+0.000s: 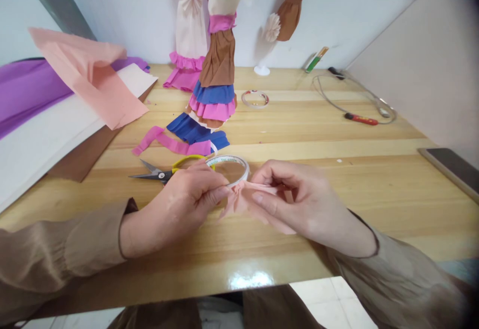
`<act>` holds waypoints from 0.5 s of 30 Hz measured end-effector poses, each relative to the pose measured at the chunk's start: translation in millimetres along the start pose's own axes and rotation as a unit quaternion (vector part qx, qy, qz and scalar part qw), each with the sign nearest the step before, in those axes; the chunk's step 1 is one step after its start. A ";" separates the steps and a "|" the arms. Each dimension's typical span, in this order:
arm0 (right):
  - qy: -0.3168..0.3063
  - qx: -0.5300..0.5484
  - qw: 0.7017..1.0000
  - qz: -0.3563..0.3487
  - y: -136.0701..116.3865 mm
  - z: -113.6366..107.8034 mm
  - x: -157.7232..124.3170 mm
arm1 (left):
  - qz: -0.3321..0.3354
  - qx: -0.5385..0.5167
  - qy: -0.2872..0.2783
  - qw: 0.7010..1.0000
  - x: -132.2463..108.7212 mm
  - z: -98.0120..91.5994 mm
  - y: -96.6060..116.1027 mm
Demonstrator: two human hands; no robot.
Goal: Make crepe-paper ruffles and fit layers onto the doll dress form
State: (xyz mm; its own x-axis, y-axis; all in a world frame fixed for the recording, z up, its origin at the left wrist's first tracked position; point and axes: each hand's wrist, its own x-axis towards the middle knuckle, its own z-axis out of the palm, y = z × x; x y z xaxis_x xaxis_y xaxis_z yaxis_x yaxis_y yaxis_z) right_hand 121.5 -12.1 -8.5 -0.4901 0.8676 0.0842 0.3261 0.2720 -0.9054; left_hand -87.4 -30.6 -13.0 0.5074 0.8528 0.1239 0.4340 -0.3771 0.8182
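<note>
My left hand (pixel 187 194) pinches a white tape ring (pixel 245 163) by its near edge, together with one end of a pale pink crepe paper strip (pixel 262 209). The strip is gathered in small folds against the ring's near side and hangs below it. Thumb and fingers of my right hand (pixel 299 194) are closed on the strip's other end, just right of the ring. Yellow-handled scissors (pixel 161 175) lie with blades apart beyond my left hand, their handles partly hidden behind the hand and ring.
Behind the ring hang ruffled paper pieces (pixel 217 60), with pink (pixel 179 144) and blue scraps (pixel 198 130) below. Paper sheets (pixel 75 119) are stacked at left. A patterned ring (pixel 255 98), a cable (pixel 337 109), a red-handled tool (pixel 361 119) and a phone (pixel 452 169) lie further right.
</note>
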 end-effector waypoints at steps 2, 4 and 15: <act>0.001 0.013 1.000 -0.001 -0.9 1.6 -0.1 | 0.003 0.016 0.004 1.000 -0.2 0.5 0.1; 0.002 0.020 1.000 -0.006 -1.9 3.4 -0.5 | 0.007 0.025 0.006 1.000 -0.5 1.0 0.7; 0.043 -0.029 0.999 -0.012 -0.1 3.7 -2.4 | 0.040 0.068 0.032 0.996 -1.5 2.0 -1.7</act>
State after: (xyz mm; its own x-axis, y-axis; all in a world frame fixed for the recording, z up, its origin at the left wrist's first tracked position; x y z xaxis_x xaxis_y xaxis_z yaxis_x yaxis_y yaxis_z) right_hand 119.7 -15.8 -10.2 -0.4278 0.8923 0.1444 0.3626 0.3158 -0.8768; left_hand -87.3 -32.0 -15.7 0.4972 0.8378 0.2255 0.4927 -0.4866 0.7214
